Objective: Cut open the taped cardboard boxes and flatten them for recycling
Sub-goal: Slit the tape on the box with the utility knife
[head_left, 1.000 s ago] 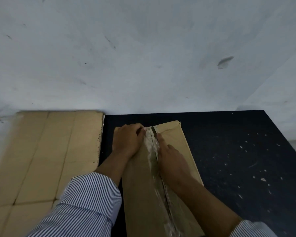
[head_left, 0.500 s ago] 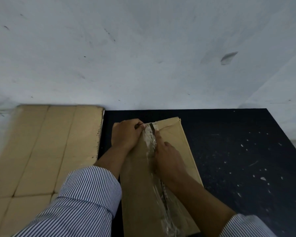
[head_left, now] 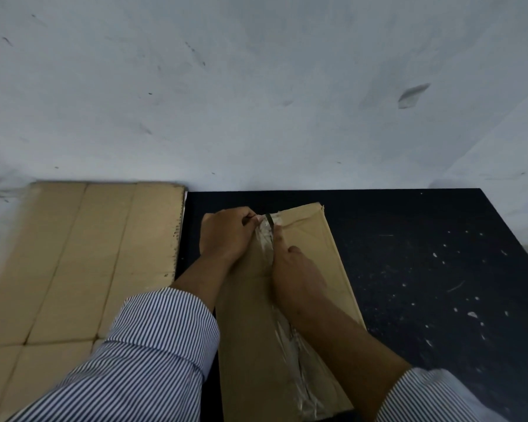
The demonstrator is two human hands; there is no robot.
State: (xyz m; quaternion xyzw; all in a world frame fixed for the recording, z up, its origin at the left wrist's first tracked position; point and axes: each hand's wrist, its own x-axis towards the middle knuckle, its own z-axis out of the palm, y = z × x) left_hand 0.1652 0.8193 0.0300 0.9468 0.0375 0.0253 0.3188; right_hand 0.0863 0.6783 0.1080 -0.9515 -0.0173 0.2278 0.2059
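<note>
A brown cardboard box (head_left: 314, 269) lies lengthwise on the black table (head_left: 424, 269), with crinkled clear tape (head_left: 264, 239) running down its middle seam. My left hand (head_left: 229, 236) curls over the box's far end and its fingertips pinch at the tape's end. My right hand (head_left: 296, 275) lies along the seam with the index finger stretched forward. A thin dark blade tip (head_left: 268, 219) pokes out just beyond that finger. The rest of the cutter is hidden under the hand.
A flattened cardboard sheet (head_left: 83, 254) lies to the left, overlapping the table's left edge. A pale wall (head_left: 256, 86) rises right behind the table. The table's right half is bare, with white specks.
Both hands stay at the far end of the seam. Only the view has shifted slightly.
</note>
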